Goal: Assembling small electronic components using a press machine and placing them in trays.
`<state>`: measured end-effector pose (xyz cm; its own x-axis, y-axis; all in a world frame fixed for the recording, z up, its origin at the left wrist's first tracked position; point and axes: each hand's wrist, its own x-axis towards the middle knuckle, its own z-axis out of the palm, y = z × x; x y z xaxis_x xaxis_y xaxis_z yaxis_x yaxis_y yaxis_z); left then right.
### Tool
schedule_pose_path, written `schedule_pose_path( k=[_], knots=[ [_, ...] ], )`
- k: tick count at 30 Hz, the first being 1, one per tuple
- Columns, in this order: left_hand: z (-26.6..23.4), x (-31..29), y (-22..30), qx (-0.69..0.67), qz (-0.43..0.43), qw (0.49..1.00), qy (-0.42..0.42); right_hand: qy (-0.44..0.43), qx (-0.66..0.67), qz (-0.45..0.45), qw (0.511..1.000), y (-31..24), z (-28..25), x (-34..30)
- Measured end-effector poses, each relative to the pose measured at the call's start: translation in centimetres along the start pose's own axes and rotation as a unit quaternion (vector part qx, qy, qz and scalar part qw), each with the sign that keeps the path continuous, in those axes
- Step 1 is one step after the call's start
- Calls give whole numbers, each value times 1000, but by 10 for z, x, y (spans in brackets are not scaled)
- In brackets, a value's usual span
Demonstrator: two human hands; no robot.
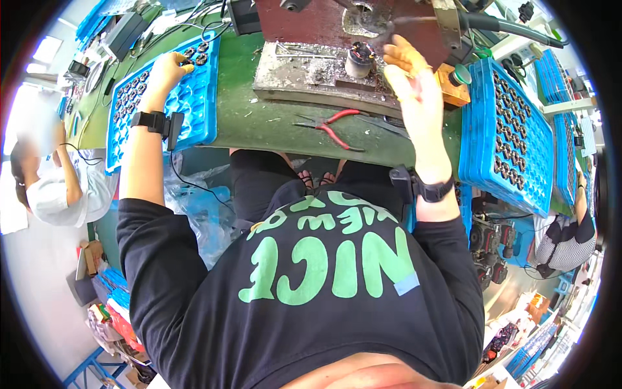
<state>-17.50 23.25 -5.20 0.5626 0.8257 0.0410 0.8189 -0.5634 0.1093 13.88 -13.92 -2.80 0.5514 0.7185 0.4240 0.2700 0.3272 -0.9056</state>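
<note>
My left hand point(167, 76) reaches over a blue tray point(206, 110) at the left, its fingers closed on a small dark round part point(187, 63), perhaps a motor stator. Several similar parts sit in the tray's pockets. My right hand point(414, 78) is raised with its fingers apart, holding nothing I can see; its fingertips look yellowish. Just left of it, a round metal holder point(359, 63) stands on a metal base point(311, 78), with a dark part with copper-coloured bits on top. Red-handled pliers point(338, 129) lie on the green bench near its front edge.
A stack of blue trays point(479, 123) with dark round parts stands at the right. Beside it is a wooden block point(451, 87) with a green-topped piece. A thick dark cable point(512, 27) enters from the upper right. Other people sit at far left and far right.
</note>
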Motion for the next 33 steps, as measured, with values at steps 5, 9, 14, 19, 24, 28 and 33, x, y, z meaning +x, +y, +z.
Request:
schedule_pose_path(
  k=[5, 9, 14, 19, 24, 28, 33],
  knots=[
    [5, -1, -10, -51, -44, 998, 17, -10, -231, -47, 972, -7, 25, 10],
    [-8, -4, -1, -48, -46, 998, 12, 25, -221, -65, 973, 0, 23, 15],
    [-43, -36, 64, -217, -5, 965, 147, 17, -30, 24, 999, -18, 5, -1],
    [-34, -90, 174, -421, 144, 888, 115, 13, 136, 53, 989, -36, -4, -20],
    [-22, -101, 252, -518, 202, 824, 113, -5, 208, 62, 976, -40, -16, -32],
    [-13, -88, 278, -435, 250, 849, 168, 2, 275, 76, 958, -41, -27, -39],
    [-14, -87, 287, -454, 235, 854, 101, 0, 292, 76, 953, -35, -37, -43]
  ],
)
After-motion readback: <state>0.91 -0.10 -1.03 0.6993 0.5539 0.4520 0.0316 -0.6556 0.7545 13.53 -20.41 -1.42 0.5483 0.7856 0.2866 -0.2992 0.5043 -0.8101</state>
